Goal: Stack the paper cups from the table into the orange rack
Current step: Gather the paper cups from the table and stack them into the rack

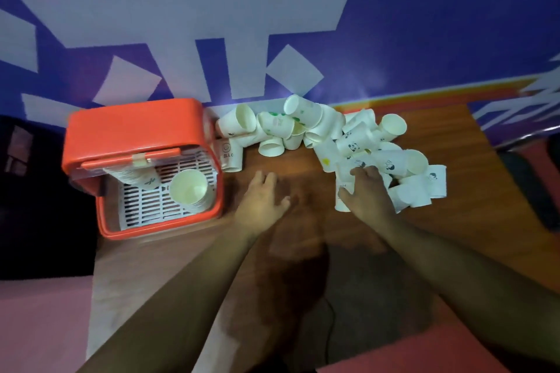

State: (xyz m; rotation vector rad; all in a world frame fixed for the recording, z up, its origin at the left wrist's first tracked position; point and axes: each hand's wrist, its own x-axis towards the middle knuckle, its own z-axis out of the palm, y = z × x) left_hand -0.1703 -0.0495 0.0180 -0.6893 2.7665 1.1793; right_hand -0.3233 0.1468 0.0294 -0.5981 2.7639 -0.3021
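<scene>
left hand [263,197] flat, fingers spread, on table [303,163], centre | right hand [368,191] clamped round paper cup [341,203], centre right | orange rack [133,130] left, cup stack [189,191] inside

Paper cups [354,142]; wood table [303,166]

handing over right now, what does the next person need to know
Left hand: open, empty, over the brown wooden table.
Right hand: fingers curled over a white paper cup at the heap's near edge; grip unclear.
Done: the orange plastic rack holds an upright cup stack and a lying cup stack.
Left: the big heap of loose paper cups by the wall.
</scene>
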